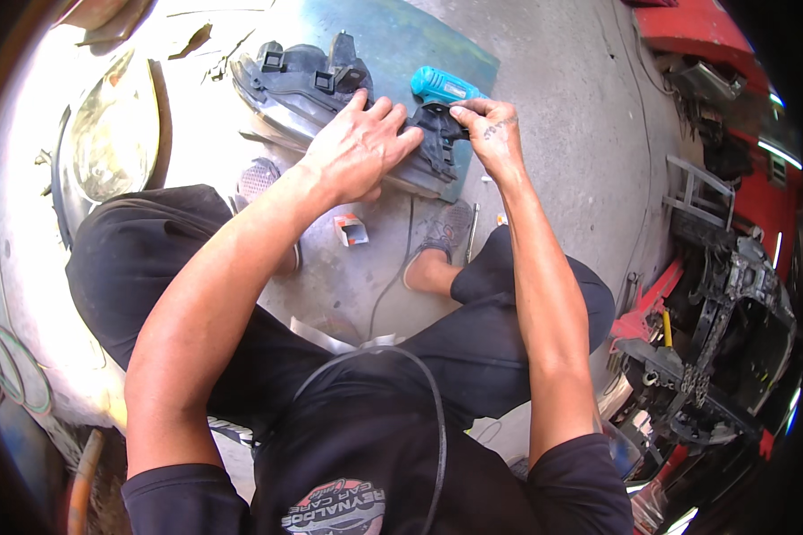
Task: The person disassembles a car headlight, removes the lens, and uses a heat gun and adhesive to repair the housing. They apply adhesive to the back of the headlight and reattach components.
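Head cam: headlight (317, 92) under L fingers (381, 109)

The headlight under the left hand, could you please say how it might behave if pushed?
The headlight would probably feel stiff, given its moulded black housing. Its curved front might let it rock, and its projecting tabs could snap.

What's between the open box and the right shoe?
A thin dark cable lies between the open box and the right shoe, visible in the head view.
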`<state>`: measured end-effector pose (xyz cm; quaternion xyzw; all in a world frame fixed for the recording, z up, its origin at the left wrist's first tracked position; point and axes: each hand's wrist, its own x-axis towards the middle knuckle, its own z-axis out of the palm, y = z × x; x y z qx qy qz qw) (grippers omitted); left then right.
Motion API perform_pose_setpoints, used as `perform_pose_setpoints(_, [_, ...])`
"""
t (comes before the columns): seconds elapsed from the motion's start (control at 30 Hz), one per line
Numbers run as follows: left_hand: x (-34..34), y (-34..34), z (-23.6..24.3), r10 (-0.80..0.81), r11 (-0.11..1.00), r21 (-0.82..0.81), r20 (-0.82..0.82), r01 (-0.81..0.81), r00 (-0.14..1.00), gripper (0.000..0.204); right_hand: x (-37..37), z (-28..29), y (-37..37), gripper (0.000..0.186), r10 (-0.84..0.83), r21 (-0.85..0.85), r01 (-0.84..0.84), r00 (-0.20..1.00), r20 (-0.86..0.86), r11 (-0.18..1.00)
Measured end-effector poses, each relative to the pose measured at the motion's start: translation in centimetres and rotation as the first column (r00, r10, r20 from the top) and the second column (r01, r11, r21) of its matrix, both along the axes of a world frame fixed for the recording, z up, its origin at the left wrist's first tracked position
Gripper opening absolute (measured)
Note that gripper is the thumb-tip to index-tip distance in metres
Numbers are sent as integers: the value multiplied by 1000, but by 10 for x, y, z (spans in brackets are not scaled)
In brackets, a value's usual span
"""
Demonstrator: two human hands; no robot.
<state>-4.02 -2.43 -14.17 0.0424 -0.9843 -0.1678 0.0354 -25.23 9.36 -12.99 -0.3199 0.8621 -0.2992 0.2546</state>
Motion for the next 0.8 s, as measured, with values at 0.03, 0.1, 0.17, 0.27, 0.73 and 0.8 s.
perform_pose_setpoints(0.03, [1, 1, 0, -3, 1000, 0, 1, 3, 1000, 66, -3, -6, 1, 24, 8, -7, -8, 1000, 3, 1000])
perform_pose_setpoints(0.1, [-2, 1, 1, -19, 1000, -2, -5, 19, 1000, 66, -11, -11, 4, 27, 14, -23, -14, 1000, 1, 1000])
perform_pose_setpoints(0.17, [-1, 2, -1, -17, 1000, -19, -35, 16, 999, 66, -13, -12, 7, 27, 39, -16, -39, 999, 1, 999])
perform_pose_setpoints(0.27, [0, 3, -4, -10, 1000, -27, -41, 8, 999, 66, -9, -5, 7, 31, 92, 26, -92, 996, 2, 995])
perform_pose_setpoints(0.73, [-9, -3, -5, 2, 1000, 13, -42, -1, 999, 71, 2, -17, 28, 46, -22, -126, 31, 997, 70, 992])
perform_pose_setpoints(0.8, [-7, -3, -4, 8, 1000, -6, -49, -8, 999, 70, 3, -14, 26, 44, -22, -109, 29, 998, 64, 994])
